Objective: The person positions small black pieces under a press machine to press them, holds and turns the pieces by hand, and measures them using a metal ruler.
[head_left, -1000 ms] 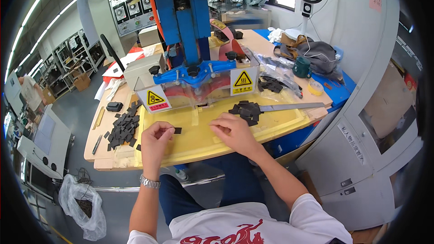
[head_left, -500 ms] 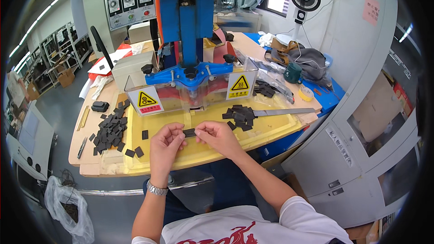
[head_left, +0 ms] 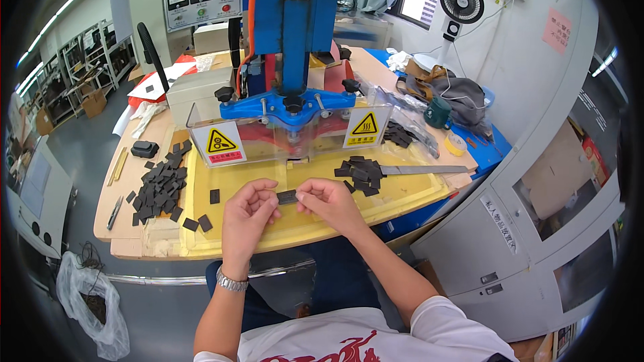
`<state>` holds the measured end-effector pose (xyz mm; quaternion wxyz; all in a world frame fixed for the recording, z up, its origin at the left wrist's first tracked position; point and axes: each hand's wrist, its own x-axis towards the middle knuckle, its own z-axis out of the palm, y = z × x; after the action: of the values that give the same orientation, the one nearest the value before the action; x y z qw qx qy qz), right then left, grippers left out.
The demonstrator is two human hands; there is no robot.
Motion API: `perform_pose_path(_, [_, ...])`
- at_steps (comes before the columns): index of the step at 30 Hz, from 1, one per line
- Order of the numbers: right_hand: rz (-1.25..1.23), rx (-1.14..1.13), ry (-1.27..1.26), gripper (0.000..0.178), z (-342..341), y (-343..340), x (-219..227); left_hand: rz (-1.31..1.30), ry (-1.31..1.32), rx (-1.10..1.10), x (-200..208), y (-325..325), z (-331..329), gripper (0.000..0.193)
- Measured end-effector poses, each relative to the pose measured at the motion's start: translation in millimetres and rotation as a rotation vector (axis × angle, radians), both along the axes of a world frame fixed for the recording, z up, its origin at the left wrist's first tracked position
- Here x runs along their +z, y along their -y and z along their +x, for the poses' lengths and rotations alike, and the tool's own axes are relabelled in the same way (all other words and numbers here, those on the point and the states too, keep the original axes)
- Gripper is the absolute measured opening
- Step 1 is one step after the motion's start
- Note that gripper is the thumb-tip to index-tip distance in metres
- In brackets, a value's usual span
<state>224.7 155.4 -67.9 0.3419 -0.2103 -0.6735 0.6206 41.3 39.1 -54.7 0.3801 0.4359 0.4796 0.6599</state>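
Between my two hands is a small black rectangular piece (head_left: 287,196), held level above the yellow work surface (head_left: 315,222). My left hand (head_left: 253,209) pinches its left end between thumb and fingers. The right end sits in the pinch of my right hand (head_left: 329,202). A heap of similar black pieces (head_left: 161,190) lies to the left, with a few loose ones (head_left: 204,222) nearer my left hand. Another pile of black pieces (head_left: 365,174) is just beyond my right hand. Fingertips cover both ends of the held piece.
Ahead stands a blue press (head_left: 293,104) behind a clear guard (head_left: 292,144) with warning signs. A steel ruler (head_left: 422,169) lies at right, near a tape roll (head_left: 455,144). A utility knife (head_left: 115,213) and a black block (head_left: 145,149) lie at left. A grey cabinet (head_left: 469,255) borders the right.
The view has shifted slightly. Both hands keep their pinch on the black piece, and more of its face shows between the fingers now.
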Motion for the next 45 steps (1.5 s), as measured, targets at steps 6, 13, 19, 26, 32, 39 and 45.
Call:
perform_pose_path(6, [-0.021, 0.001, 0.007, 0.015, 2.9, 2.7, -1.9, -0.023, -0.035, -0.007, 1.8, -0.7, -0.2, 0.028])
perform_pose_path(13, [-0.010, -0.007, 0.023, 0.015, 2.0, 0.9, 0.1, -0.043, -0.034, -0.010, 3.3, -0.8, 1.5, 0.027])
perform_pose_path(19, [0.019, -0.024, 0.002, 0.016, 0.5, 4.4, -0.7, -0.058, -0.169, -0.002, -4.6, -0.3, 3.2, 0.013])
perform_pose_path(26, [0.084, 0.000, 0.035, 0.014, -0.1, 5.5, 1.0, -0.017, -0.368, 0.035, -4.3, -3.7, 1.3, 0.006])
perform_pose_path(32, [0.118, 0.041, 0.066, 0.013, 2.9, 5.9, 3.2, -0.126, -0.093, 0.012, 11.3, -3.0, 7.0, 0.010])
perform_pose_path(39, [0.215, 0.046, 0.064, 0.010, 4.5, 4.6, 0.4, -0.097, -0.153, -0.019, 6.9, -3.0, 3.1, 0.012])
perform_pose_path(45, [0.060, -0.022, 0.010, 0.011, 4.0, 7.6, 3.1, -0.120, -0.138, -0.021, 5.0, -1.6, 2.0, 0.014])
